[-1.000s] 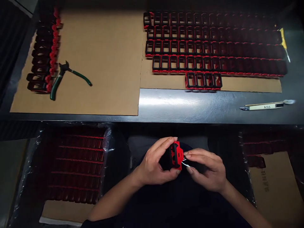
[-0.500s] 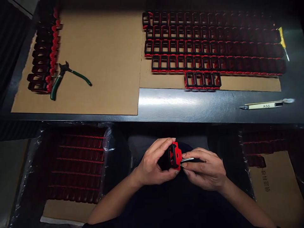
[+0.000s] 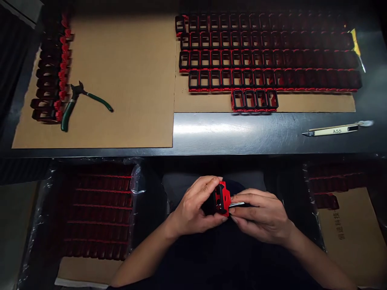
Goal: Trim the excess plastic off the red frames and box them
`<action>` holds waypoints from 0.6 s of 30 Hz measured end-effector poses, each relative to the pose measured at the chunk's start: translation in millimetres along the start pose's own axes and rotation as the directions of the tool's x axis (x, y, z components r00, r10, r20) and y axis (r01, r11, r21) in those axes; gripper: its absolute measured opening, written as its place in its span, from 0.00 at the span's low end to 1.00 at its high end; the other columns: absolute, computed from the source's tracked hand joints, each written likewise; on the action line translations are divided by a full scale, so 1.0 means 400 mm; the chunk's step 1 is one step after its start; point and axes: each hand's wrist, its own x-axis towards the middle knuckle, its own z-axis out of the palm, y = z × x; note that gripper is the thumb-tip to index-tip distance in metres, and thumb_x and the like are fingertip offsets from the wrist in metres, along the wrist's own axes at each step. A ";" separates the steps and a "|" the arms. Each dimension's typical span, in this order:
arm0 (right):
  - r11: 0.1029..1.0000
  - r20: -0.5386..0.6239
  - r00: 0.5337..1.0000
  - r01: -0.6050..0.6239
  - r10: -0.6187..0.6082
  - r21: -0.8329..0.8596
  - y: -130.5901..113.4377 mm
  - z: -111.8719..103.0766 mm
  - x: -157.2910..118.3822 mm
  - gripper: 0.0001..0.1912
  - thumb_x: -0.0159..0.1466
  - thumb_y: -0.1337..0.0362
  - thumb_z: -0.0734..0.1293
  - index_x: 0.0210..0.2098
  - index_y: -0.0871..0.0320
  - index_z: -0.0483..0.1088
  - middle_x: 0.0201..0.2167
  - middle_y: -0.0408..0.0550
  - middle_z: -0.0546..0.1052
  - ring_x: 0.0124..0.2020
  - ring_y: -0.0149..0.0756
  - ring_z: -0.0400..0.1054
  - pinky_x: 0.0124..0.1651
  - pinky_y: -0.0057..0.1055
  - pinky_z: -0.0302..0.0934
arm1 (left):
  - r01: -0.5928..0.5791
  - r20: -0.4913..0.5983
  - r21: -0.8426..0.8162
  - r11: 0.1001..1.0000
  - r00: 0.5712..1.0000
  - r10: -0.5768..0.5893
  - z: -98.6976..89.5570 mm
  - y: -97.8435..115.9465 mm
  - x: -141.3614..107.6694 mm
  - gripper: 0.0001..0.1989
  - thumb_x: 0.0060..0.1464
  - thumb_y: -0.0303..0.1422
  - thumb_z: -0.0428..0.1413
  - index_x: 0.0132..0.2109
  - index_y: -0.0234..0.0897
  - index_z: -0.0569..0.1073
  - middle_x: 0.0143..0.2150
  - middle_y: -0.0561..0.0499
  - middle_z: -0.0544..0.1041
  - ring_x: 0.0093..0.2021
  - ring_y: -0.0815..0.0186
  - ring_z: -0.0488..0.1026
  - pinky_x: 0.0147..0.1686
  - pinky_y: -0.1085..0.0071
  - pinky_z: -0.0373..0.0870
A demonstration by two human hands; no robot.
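A red and black frame part [image 3: 226, 198] is held upright over my lap, just below the table edge. My left hand [image 3: 193, 207] grips it from the left, with fingertips at its top and thumb at its bottom. On its right side, my right hand [image 3: 261, 213] pinches a thin metal tool [image 3: 237, 204] between the fingers. The tool's tip reaches the red side of the part, and a bit of metal shows inside the frame. What kind of tool it is cannot be made out.
Rows of similar frames [image 3: 215, 79] stand on cardboard [image 3: 317, 103]. Green-handled pliers [image 3: 69, 112] lie on the left cardboard [image 3: 133, 80], beside a frame column [image 3: 45, 83]. A knife marked A55 [image 3: 332, 131] rests right. Plastic-lined boxes flank my lap, holding red-black parts [image 3: 99, 215].
The view has shifted slightly, so the table items appear a little further left. The metal tool sits slightly deeper in the part, with its tip now showing inside the frame.
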 end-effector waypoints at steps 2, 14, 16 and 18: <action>1.000 0.031 1.000 -0.008 0.007 0.011 -0.005 -0.005 -0.001 0.07 0.62 0.73 0.72 0.39 0.60 0.79 0.36 0.51 0.83 0.37 0.36 0.79 0.39 0.30 0.77 | -0.002 0.008 0.006 1.000 1.000 0.002 -0.003 -0.002 -0.003 0.40 0.57 0.44 0.63 0.71 0.39 0.57 0.57 0.35 0.73 0.55 0.51 0.73 0.51 0.51 0.77; 0.998 0.148 0.988 0.049 -0.043 -0.032 -0.017 -0.021 0.002 0.05 0.67 0.72 0.68 0.42 0.63 0.76 0.38 0.52 0.83 0.39 0.34 0.79 0.48 0.32 0.76 | -0.005 0.009 0.023 1.000 1.000 0.005 -0.011 0.000 -0.001 0.39 0.56 0.50 0.62 0.68 0.39 0.62 0.54 0.36 0.76 0.53 0.51 0.76 0.50 0.53 0.77; 0.997 0.159 0.986 0.060 -0.053 -0.042 -0.018 -0.023 0.002 0.05 0.67 0.72 0.68 0.42 0.63 0.75 0.39 0.52 0.83 0.40 0.34 0.80 0.51 0.31 0.75 | -0.001 0.002 0.026 1.000 1.000 0.001 -0.012 0.000 -0.003 0.39 0.55 0.50 0.63 0.67 0.38 0.62 0.54 0.36 0.76 0.53 0.51 0.76 0.50 0.53 0.77; 0.997 0.153 0.987 0.062 -0.056 -0.040 -0.020 -0.021 -0.001 0.05 0.67 0.73 0.67 0.42 0.63 0.75 0.39 0.52 0.83 0.40 0.34 0.80 0.52 0.31 0.75 | 0.004 -0.006 0.023 1.000 1.000 -0.004 -0.011 0.000 -0.005 0.41 0.54 0.49 0.64 0.68 0.38 0.60 0.54 0.36 0.75 0.52 0.52 0.75 0.50 0.54 0.77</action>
